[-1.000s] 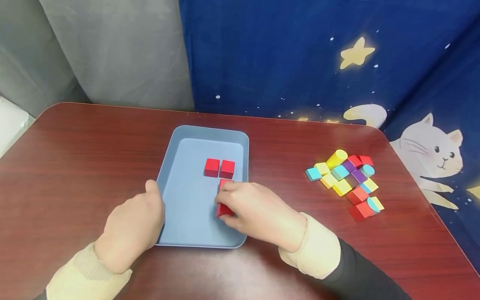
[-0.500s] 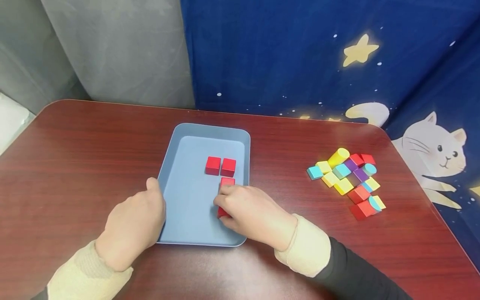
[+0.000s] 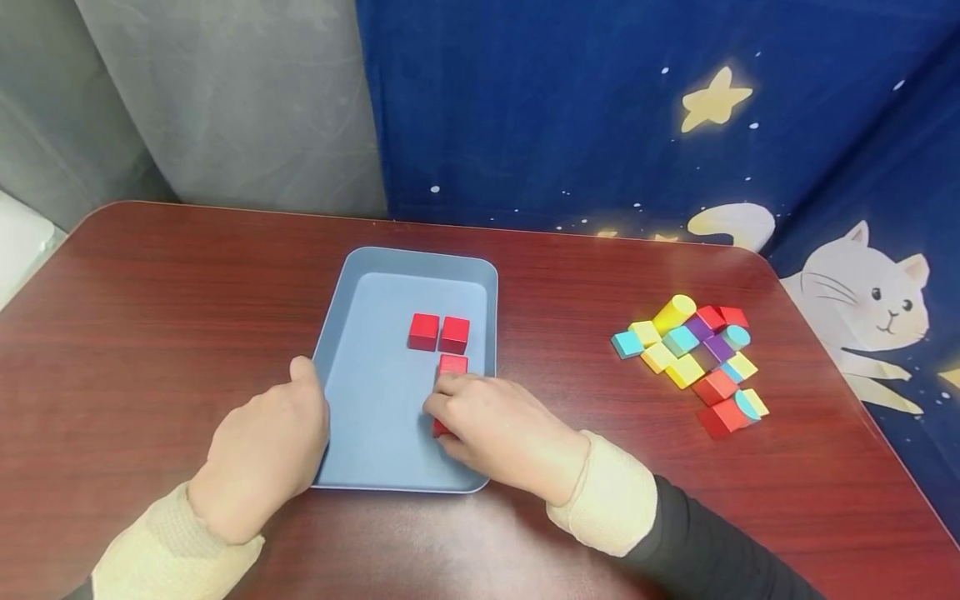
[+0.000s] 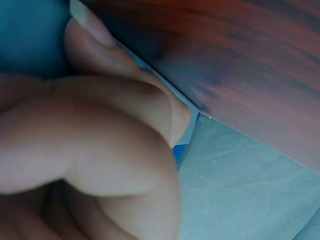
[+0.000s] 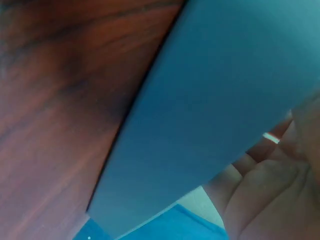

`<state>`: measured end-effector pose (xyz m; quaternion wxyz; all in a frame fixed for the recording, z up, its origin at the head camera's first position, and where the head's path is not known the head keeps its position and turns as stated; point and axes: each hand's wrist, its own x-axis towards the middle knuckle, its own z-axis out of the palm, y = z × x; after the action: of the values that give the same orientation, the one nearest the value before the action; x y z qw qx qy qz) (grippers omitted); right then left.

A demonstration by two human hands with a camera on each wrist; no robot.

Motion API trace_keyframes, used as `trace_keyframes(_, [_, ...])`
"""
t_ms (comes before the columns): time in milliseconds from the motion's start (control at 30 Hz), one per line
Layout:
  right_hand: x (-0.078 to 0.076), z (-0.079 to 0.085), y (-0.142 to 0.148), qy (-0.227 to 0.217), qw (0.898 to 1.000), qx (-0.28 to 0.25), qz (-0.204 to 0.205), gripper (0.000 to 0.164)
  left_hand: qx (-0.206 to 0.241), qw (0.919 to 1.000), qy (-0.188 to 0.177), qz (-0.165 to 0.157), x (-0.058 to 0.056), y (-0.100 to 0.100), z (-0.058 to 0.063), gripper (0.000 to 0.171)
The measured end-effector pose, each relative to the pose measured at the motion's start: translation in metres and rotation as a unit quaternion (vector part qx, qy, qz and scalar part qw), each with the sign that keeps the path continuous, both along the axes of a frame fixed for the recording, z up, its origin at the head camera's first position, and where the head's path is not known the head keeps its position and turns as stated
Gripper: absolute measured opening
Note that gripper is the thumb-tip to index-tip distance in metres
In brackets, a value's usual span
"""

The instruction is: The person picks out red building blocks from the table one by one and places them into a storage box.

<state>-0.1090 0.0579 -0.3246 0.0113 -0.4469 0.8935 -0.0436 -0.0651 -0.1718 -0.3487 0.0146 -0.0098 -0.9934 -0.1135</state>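
Dark-red wood-grain counter [image 3: 187, 308] carries a light-blue rectangular tray [image 3: 382, 454]. Clock positions refer to the tray's centre. Left hand [image 3: 266, 437] grips the rim at 9 o'clock. Right hand [image 3: 502, 425] pinches a partly hidden glossy red block [image 3: 441, 427] inside, toward 4 o'clock. Two red cubes [image 3: 423, 332] sit inside at 1 o'clock; multicoloured blocks [image 3: 685, 372] lie outside at 3 o'clock.

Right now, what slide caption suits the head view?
Left hand holding a blue rectangular tray, right hand pinching a red cube inside; colourful mixed-shape blocks clustered on reddish-brown table.
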Motion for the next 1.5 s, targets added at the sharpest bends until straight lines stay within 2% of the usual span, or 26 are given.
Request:
trace_keyframes(133, [0.002,0.007,0.003,0.001,1.0,0.005,0.007,0.027,0.0,1.0,0.006,0.001,0.0,-0.001,-0.001,0.007])
trace_keyframes(233, [0.004,0.014,0.007,0.004,1.0,-0.014,0.008,0.037,0.0,1.0,0.009,0.003,0.0,0.0,0.0,0.008])
trace_keyframes(400, [0.005,0.025,0.019,0.019,0.998,-0.053,0.005,0.033,0.005,1.0,0.001,0.006,0.0,0.001,0.001,0.009])
trace_keyframes(533, [0.006,0.028,0.029,0.017,0.998,-0.054,-0.001,0.033,0.008,0.9998,-0.015,0.005,-0.001,0.0,0.001,0.01])
trace_keyframes(733, [0.011,0.025,0.042,0.014,0.997,-0.07,-0.002,0.028,0.009,0.9987,-0.05,0.006,-0.001,-0.001,0.002,0.009])
trace_keyframes(1000, [0.017,0.021,0.059,0.002,0.996,-0.086,-0.029,0.034,0.003,0.9993,-0.038,0.007,0.0,-0.001,0.003,0.005])
trace_keyframes(1167, [0.02,0.017,0.072,0.006,0.994,-0.1,-0.042,0.033,0.005,0.9991,-0.042,0.009,0.0,-0.001,0.002,0.007])
trace_keyframes(1433, [0.023,0.007,0.097,0.032,0.991,-0.105,-0.075,0.034,0.0,1.0,-0.008,0.001,0.001,0.0,0.002,0.006])
trace_keyframes(1500, [0.024,0.005,0.103,0.038,0.99,-0.101,-0.086,0.035,0.001,0.9999,-0.012,0.0,0.001,0.0,0.002,0.006])
